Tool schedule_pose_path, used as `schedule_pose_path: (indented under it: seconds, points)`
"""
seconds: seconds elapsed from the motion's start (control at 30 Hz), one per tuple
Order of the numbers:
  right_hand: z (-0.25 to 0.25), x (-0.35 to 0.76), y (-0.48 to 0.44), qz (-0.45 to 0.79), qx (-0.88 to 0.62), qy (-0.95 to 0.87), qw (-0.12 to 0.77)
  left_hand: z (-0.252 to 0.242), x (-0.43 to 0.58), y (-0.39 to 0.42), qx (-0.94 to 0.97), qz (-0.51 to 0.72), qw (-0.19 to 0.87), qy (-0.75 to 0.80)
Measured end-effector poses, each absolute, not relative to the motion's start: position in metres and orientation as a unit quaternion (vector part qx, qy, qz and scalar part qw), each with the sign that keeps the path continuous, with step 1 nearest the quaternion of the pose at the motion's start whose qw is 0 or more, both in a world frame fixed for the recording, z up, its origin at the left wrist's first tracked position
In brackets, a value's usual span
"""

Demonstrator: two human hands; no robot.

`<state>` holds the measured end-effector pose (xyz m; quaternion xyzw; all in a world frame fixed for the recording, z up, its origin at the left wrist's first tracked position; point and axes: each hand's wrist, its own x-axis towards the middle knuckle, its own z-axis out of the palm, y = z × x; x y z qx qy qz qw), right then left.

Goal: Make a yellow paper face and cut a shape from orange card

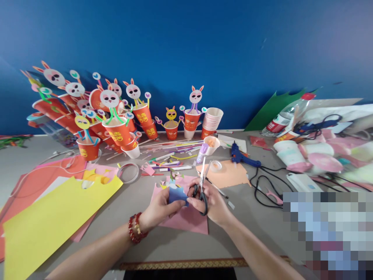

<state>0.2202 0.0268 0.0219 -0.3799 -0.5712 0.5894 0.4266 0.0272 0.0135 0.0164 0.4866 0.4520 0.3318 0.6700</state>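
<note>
Between thumb and fingers, my left hand (pixel 163 208) grips a small piece of blue paper (pixel 177 195) with a cut edge. My right hand (pixel 211 204) has black-handled scissors (pixel 201 182) in its grasp, the blades pointing up and slightly parted. Its thumb and a fingertip also touch the right edge of the blue paper. Both hands are over a pink sheet of paper (pixel 186 223) on the table. Small yellow and white paper scraps (pixel 164 186) lie just beyond my left hand.
Red paper cups with rabbit faces (pixel 116 132) crowd the back left. Colored sheets (pixel 64 210) cover the left side. Markers (pixel 175 168), a tape roll (pixel 128 173) and a purple glue stick (pixel 202 153) lie mid-table. A blue glue gun (pixel 243 156) trails a black cord at right.
</note>
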Motion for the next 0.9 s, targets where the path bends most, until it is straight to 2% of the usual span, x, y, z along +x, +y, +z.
schedule_pose_path:
  seconds: [0.7, 0.9]
  points:
    - [0.0237, 0.2188, 0.0259, 0.595, -0.372, -0.564, 0.435, 0.0155, 0.0278, 0.0146, 0.483, 0.341, 0.684, 0.428]
    - [0.0235, 0.2161, 0.0251, 0.563, -0.365, -0.562, 0.483, 0.0152, 0.0274, 0.0134, 0.433, 0.396, 0.712, 0.385]
